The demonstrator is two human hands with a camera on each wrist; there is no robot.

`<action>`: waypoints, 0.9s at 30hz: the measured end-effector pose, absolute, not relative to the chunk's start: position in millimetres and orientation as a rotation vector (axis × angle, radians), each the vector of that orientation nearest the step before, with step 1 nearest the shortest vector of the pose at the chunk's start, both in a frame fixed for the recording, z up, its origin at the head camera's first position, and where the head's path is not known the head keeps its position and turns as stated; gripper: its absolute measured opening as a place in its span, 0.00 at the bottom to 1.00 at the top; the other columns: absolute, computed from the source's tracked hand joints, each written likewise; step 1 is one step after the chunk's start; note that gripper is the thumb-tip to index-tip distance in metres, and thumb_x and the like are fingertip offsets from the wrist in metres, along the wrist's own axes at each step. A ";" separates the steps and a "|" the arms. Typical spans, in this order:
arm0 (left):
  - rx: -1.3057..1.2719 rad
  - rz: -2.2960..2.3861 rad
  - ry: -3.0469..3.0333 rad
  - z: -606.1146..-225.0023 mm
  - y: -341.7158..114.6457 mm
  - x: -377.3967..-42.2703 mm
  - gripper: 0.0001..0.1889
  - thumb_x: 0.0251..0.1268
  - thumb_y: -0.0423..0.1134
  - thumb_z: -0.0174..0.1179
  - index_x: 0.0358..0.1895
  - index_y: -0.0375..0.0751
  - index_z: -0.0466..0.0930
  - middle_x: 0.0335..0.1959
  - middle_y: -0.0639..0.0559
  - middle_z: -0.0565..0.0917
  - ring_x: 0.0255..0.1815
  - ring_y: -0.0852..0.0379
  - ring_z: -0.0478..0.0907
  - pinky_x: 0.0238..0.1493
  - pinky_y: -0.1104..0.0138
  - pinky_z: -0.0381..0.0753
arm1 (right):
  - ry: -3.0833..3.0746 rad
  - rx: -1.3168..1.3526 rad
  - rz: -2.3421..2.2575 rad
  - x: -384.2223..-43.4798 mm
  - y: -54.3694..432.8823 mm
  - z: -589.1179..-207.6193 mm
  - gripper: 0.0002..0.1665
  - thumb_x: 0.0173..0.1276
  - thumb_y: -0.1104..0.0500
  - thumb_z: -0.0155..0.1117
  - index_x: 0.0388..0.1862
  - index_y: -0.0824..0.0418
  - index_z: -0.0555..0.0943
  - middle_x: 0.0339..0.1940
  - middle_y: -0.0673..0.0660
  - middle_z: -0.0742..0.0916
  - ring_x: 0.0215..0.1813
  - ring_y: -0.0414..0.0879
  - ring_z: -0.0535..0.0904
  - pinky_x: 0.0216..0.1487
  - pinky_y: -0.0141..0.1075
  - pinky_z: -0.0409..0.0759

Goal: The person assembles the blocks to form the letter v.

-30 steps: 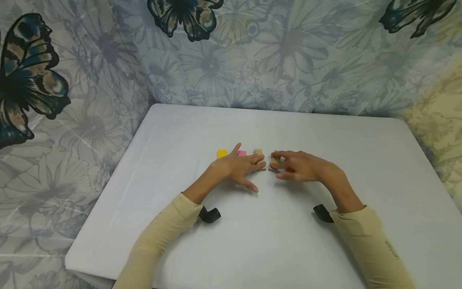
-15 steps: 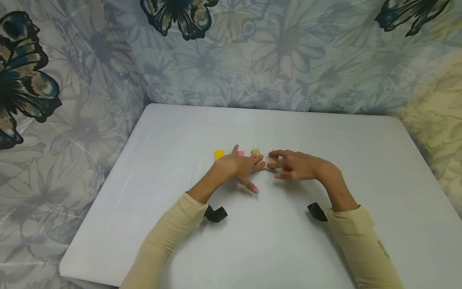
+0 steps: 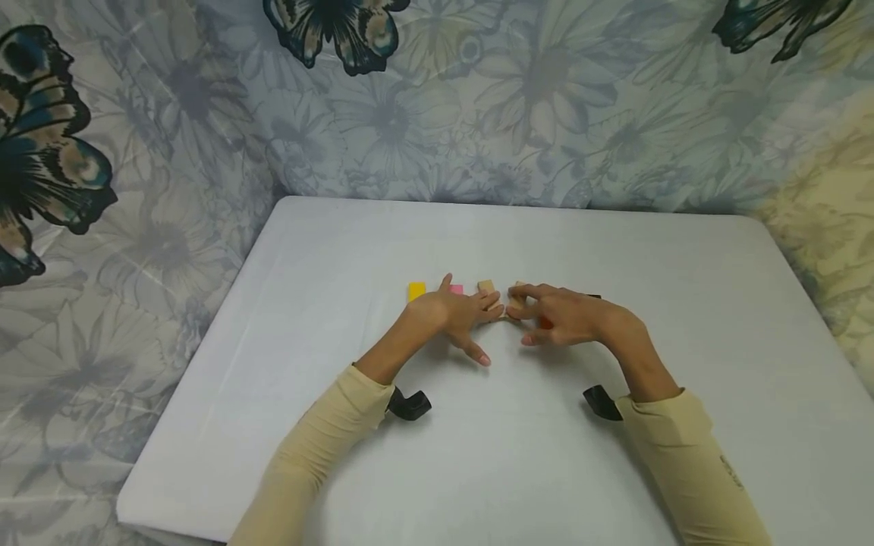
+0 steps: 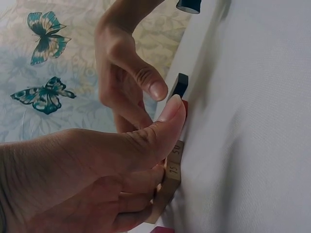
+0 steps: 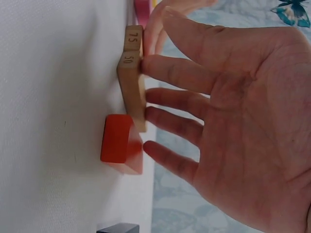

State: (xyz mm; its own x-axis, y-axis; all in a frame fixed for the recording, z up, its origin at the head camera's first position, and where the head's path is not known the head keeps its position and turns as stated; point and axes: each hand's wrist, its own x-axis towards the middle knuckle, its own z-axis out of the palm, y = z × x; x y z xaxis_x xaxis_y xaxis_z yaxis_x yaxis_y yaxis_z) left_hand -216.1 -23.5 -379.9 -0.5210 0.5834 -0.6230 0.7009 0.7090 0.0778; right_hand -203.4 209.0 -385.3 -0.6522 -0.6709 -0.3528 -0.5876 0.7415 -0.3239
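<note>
Being touched by straight, spread fingers of the right hand (image 3: pixel 563 315), the 50 block (image 5: pixel 130 85) is not gripped; the 75 block (image 5: pixel 133 38) is touched by the left hand (image 3: pixel 454 312), also spread. On the white table (image 3: pixel 492 455), both blocks' near ends are seen touching; by uneven pushing, they could perhaps be twisted apart. Rightward, the way is obstructed by the red block (image 5: pixel 115 139), then the black block (image 5: pixel 119 228); leftward, the pink block (image 5: pixel 143 12) and yellow block (image 3: pixel 416 290) are partly hidden

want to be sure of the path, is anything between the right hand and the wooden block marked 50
Nothing visible: the right hand appears to touch the block marked 50 with its fingertips. The red block is beside it, not in between.
</note>
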 end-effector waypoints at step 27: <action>1.022 -0.222 2.274 -377.6 -24.7 -214.1 0.56 0.66 0.75 0.57 0.87 0.50 0.43 0.89 0.48 0.35 0.91 0.51 0.35 0.88 0.40 0.32 | 2.584 -1.046 -0.314 -204.9 213.0 -384.5 0.25 0.71 0.54 0.72 0.64 0.61 0.85 0.76 0.69 0.76 0.74 0.70 0.75 0.73 0.67 0.72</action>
